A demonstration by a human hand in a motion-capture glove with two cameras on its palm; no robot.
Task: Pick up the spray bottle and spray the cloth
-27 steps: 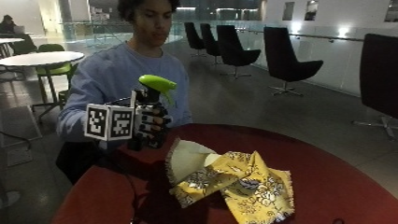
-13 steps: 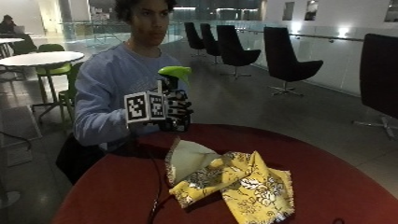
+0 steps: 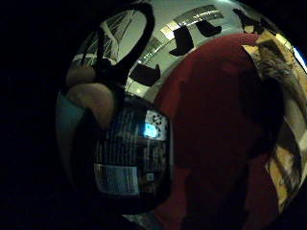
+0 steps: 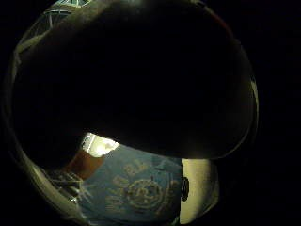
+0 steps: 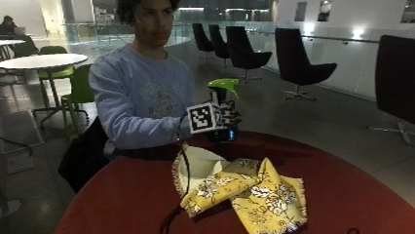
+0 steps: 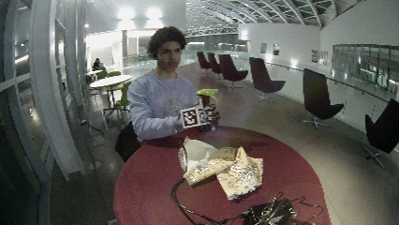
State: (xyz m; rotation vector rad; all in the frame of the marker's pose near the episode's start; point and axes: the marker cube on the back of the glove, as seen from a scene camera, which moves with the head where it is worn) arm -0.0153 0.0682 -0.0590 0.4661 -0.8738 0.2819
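A dark spray bottle [image 5: 223,131] with a green trigger head [image 5: 224,84] stands upright above the far edge of the round red table [image 5: 129,195]. My gloved right hand [image 5: 227,118] grips its neck and body. In the little finger side palm view the bottle's label [image 3: 129,163] fills the space beside the palm. A crumpled yellow patterned cloth [image 5: 250,192] lies on the table in front of the bottle, also visible in the wide outside view as the cloth [image 6: 221,166]. The thumb side palm view is mostly blocked by a dark shape.
A black cable [image 5: 185,185] runs from the hand across the cloth toward the table's near edge. A dark bundle of gear [image 6: 268,213] lies at the near edge of the table [image 6: 143,183]. Black chairs [image 5: 295,61] stand behind.
My hand has carried the bottle to the right and slightly lower, from beside the person's chest to just behind the cloth.
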